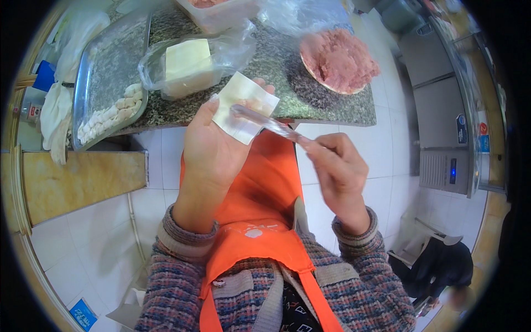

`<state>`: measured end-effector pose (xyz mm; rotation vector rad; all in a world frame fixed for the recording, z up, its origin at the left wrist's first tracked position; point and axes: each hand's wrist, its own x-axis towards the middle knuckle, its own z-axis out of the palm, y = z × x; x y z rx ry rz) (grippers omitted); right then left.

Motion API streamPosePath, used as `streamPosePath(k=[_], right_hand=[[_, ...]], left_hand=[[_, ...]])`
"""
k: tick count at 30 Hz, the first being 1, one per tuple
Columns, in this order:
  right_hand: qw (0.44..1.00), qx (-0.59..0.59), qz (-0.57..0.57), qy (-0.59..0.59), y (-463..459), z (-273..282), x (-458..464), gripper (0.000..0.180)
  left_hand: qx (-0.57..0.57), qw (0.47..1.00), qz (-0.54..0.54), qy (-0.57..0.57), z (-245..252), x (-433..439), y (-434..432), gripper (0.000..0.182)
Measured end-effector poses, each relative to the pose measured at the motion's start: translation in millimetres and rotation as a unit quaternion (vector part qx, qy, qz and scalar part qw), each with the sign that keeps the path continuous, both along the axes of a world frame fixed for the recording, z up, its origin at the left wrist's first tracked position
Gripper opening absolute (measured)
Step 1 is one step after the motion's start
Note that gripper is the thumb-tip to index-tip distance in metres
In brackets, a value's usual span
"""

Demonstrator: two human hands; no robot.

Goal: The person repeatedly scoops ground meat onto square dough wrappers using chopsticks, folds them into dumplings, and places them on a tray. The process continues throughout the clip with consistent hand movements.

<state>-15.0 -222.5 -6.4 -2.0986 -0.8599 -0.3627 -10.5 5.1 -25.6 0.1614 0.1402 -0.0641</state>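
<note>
A square wonton wrapper (245, 124) lies across the palm and fingers of my left hand (218, 145), its thumb at the wrapper's left edge. My right hand (340, 170) grips a flat metal spreader (269, 124) whose tip lies against the wrapper, over a little pink filling. Beyond my left hand, a stack of square wrappers (188, 60) stands in a clear plastic bag. A heaped mound of pink minced meat (340, 58) fills a round dish at the counter's right. Several folded wontons (112, 114) line the near end of a metal tray (85, 79) at the left.
The speckled stone counter (274, 62) ends just before my orange apron (265, 174). A plastic tub (224, 16) of minced meat and a clear plastic bag (298, 14) sit at the back. Stainless steel cabinets (437, 108) stand at the right, and a person in dark clothing (439, 265) is at the lower right.
</note>
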Motion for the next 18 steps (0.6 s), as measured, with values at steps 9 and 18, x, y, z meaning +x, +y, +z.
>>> streamPosePath(k=[9,18], right_hand=[[0.976,0.038,0.054,0.208,0.8,26.2,2.1,0.043],[0.952,0.120,0.054,0.276,14.2,15.0,6.8,0.040]], left_hand=[[0.323,0.933,0.159,0.010,19.8,-10.8,19.3,0.015],[0.914,0.239,0.286,-0.160,26.0,28.2,163.6,0.011]])
